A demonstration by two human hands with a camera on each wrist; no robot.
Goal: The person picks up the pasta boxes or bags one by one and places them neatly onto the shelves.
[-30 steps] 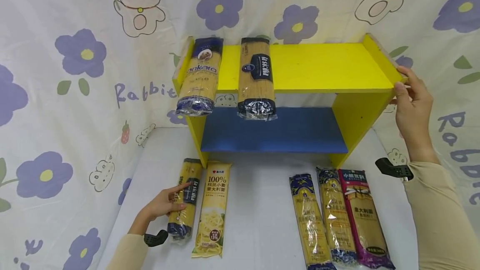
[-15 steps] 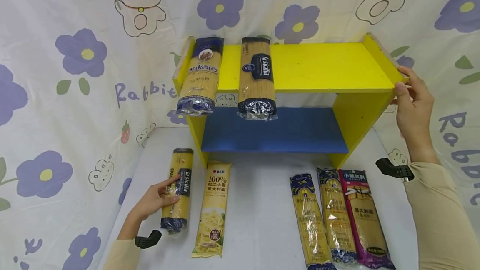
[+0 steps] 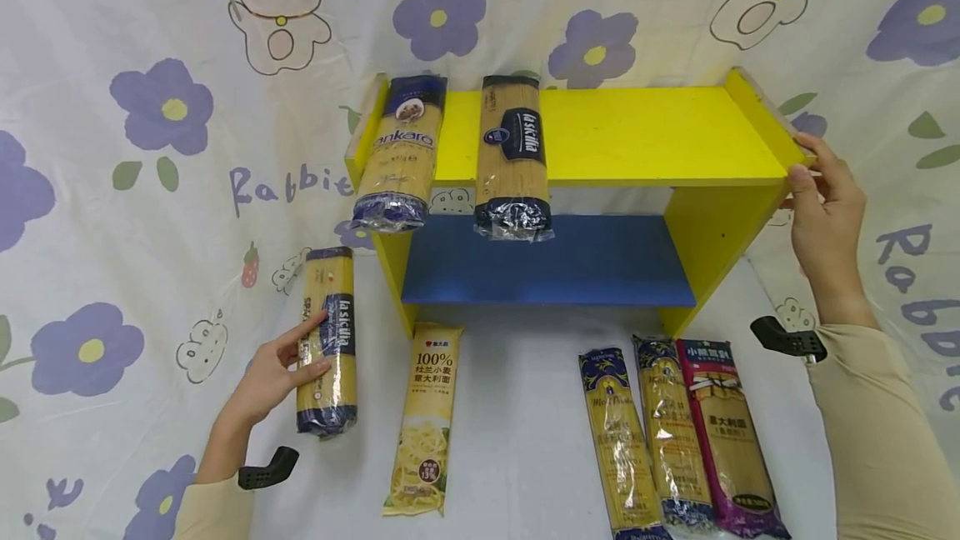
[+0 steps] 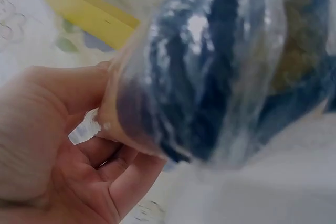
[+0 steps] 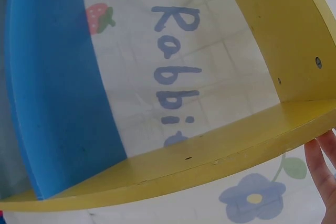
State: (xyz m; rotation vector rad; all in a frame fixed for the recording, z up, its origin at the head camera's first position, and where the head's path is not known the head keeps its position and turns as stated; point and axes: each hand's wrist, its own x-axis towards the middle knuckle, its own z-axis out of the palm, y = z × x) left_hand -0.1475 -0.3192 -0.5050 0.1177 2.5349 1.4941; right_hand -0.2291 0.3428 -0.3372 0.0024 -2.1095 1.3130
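Observation:
My left hand (image 3: 262, 373) grips a la sicilia spaghetti pack (image 3: 327, 357) by its left side, thumb in front, left of the shelf. In the left wrist view the pack's dark blue wrapped end (image 4: 194, 77) fills the upper right, with the fingers behind it. My right hand (image 3: 828, 219) holds the upper right corner of the yellow and blue shelf (image 3: 637, 136), thumb on the front edge. Two more pasta packs lie on the yellow top board: an ankara pack (image 3: 405, 148) at the left end and a la sicilia pack (image 3: 513, 165) beside it, both overhanging the front.
On the white table stands the shelf, its blue lower board (image 3: 547, 261) bare. A pale yellow pasta pack (image 3: 426, 415) lies at front left. Two blue-topped packs (image 3: 618, 440) and a pink-edged pack (image 3: 731, 432) lie at front right. A patterned cloth (image 3: 300, 132) hangs behind.
My left hand has lifted the spaghetti pack and carried it left and farther back, away from the pale yellow pack. My right hand stays at the shelf corner.

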